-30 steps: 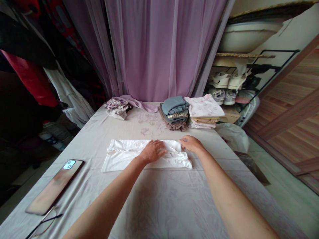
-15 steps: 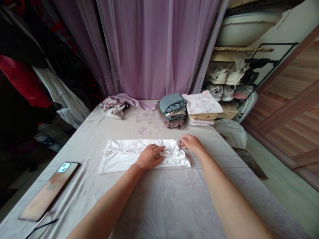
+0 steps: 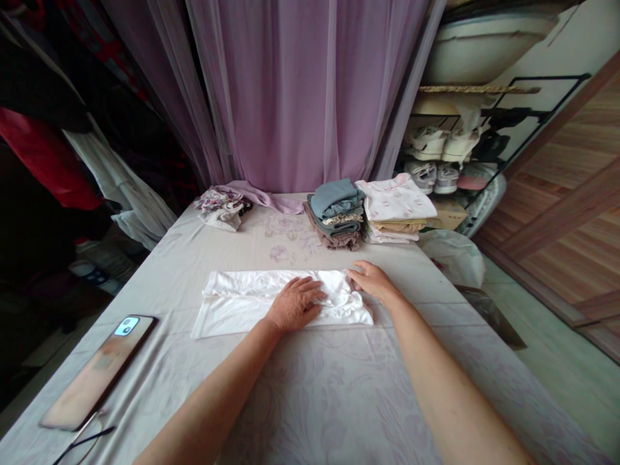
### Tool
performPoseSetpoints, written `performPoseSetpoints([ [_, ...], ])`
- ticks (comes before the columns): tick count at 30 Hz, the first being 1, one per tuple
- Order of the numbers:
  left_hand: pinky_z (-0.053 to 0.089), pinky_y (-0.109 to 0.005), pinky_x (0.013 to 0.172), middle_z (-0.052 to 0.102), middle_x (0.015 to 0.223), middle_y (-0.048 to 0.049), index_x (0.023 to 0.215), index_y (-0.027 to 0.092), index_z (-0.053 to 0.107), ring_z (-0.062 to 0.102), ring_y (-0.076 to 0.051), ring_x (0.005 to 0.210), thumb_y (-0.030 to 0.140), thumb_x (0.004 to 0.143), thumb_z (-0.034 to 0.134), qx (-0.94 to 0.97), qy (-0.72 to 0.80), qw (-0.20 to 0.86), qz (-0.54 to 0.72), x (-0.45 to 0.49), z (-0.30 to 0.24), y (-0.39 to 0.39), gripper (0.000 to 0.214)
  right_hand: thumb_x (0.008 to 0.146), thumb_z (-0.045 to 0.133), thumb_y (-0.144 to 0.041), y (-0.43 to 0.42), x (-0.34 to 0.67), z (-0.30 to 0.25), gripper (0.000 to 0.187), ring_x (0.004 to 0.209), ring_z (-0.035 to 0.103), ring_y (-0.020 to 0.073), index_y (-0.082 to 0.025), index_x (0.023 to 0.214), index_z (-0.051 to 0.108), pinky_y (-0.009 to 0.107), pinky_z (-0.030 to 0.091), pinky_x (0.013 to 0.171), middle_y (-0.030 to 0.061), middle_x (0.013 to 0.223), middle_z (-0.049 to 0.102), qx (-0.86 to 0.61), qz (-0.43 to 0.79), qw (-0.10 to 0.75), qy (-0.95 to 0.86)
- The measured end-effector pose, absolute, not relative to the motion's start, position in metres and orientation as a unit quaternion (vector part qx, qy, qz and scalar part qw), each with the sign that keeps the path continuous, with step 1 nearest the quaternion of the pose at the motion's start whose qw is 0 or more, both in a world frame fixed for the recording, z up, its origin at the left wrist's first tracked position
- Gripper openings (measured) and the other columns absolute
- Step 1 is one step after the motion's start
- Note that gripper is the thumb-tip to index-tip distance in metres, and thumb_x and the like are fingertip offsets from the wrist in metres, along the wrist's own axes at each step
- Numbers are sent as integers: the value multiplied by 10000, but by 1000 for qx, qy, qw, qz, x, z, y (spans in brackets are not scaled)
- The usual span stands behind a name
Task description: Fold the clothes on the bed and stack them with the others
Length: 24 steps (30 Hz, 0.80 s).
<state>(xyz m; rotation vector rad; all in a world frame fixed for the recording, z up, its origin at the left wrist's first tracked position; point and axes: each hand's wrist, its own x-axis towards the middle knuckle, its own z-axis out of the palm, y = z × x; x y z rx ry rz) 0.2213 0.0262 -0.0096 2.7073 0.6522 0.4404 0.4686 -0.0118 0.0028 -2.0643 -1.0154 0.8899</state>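
"What lies nearest?"

"Eyeglasses [image 3: 92,437] at the lower left, with a smartphone [image 3: 99,378] just above them, both on the patterned tablecloth [image 3: 310,400]."

"And the hands?"

"They're at the white garment [image 3: 239,310], spread in a wide strip across the centre. The left hand [image 3: 298,303] lies palm down on it, fingers extended, gripping nothing. The right hand [image 3: 372,280] has its fingers bent at the garment's right end; I can't tell whether they pinch it."

"How would you handle that end?"

"Press with the flat palm so the layers don't slide, and ease the bunched fabric outward with light fingertips. Thin cloth probably creases if tugged."

"Beyond that?"

"Two stacks of folded clothes [image 3: 336,210] right of centre, crumpled cloths [image 3: 223,210] left of centre, then the purple curtain [image 3: 285,97] at the top."
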Motion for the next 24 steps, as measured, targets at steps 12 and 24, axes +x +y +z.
performPoseSetpoints([
  [12, 323, -513, 1141, 585, 1392, -41, 1246, 307, 643, 468, -280, 1339, 319, 887, 570, 950, 238, 147, 139, 222, -7, 23, 367, 718, 722, -214, -13, 446, 19, 159, 505, 546, 90, -180, 806, 594, 180, 413, 474, -41, 604, 607, -718, 453, 397, -349],
  [24, 337, -515, 1134, 575, 1397, -76, 1372, 277, 527, 472, -272, 1333, 278, 885, 564, 950, 229, 137, 164, 221, -8, 21, 489, 788, 692, -222, -16, 446, 27, 462, 493, 554, 88, -196, 1227, 548, 171, 404, 453, -52, 644, 629, -722, 469, 395, -322],
])
